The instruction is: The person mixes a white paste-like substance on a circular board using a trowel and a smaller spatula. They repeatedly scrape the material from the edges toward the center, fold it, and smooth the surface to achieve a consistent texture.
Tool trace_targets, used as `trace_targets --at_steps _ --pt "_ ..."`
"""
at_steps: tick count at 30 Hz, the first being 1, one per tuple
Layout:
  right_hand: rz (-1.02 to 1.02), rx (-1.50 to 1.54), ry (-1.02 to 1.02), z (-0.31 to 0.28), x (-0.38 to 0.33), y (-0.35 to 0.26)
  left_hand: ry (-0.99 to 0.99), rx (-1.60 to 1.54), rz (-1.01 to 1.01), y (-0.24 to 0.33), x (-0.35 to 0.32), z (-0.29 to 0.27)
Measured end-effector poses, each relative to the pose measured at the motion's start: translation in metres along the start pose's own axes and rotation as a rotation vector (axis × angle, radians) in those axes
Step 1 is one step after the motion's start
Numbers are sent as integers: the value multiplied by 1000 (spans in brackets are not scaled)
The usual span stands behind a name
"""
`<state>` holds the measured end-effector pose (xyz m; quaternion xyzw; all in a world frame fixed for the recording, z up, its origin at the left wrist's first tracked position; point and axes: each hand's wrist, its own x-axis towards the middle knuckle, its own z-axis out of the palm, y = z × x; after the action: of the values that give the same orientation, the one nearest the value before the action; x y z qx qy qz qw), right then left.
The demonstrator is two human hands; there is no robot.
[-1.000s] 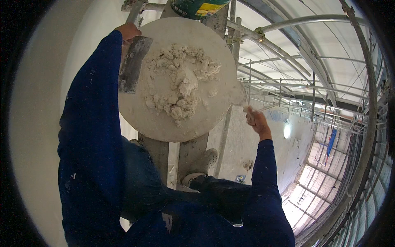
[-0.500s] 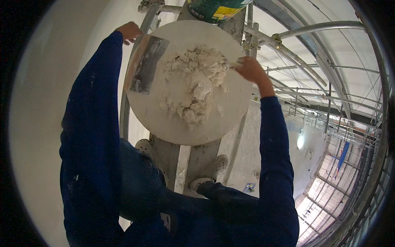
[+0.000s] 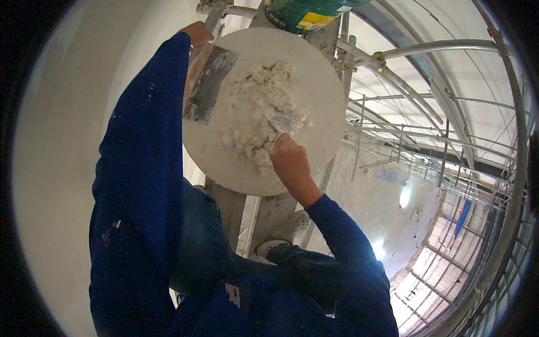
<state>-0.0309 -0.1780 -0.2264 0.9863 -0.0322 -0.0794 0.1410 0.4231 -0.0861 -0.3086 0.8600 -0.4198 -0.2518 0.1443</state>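
My right hand (image 3: 291,159) is closed round the handle of a small trowel (image 3: 282,121). The pale grey blade sits in a lumpy heap of off-white plaster (image 3: 252,112), which partly covers it. This heap lies on a round white board (image 3: 320,62). My left hand (image 3: 197,33) is curled at the board's upper left rim, close to a metal pole; its fingertips are hidden, so what it grips cannot be told. Just below that hand, a flat rectangular plate (image 3: 211,84), dark grey with a brownish strip, lies on the board's left side.
A green bucket (image 3: 306,14) with a yellow label stands beyond the board. Scaffold tubes (image 3: 387,70) run along the right. Narrow grey planks (image 3: 224,210) lie under the board and my feet. A smooth pale wall (image 3: 62,140) rises at the left.
My right hand has swung from the heap's right side down and left toward me, bringing the trowel blade into the middle of the plaster. The whole view has shifted slightly; my left hand stays by the rim.
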Motion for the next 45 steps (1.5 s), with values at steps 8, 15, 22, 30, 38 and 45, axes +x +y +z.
trace_targets --at_steps 8,15,22,30,38,45 --pt "38 -38 -147 -45 -29 -5 -59 232 154 18 -7 11" --pt "490 439 -235 -72 -42 54 -179 237 -74 32 -2 15" --pt "809 1487 -420 -66 -116 -10 -107 -106 -332 25 1 35" --pt "1114 2557 -582 22 -121 -186 -113 209 -35 12 -15 53" --pt "1173 2858 -67 36 8 -228 -193 487 -166 14 -44 63" --pt "1208 3107 351 9 88 -185 -332 256 -107 -22 -58 46"
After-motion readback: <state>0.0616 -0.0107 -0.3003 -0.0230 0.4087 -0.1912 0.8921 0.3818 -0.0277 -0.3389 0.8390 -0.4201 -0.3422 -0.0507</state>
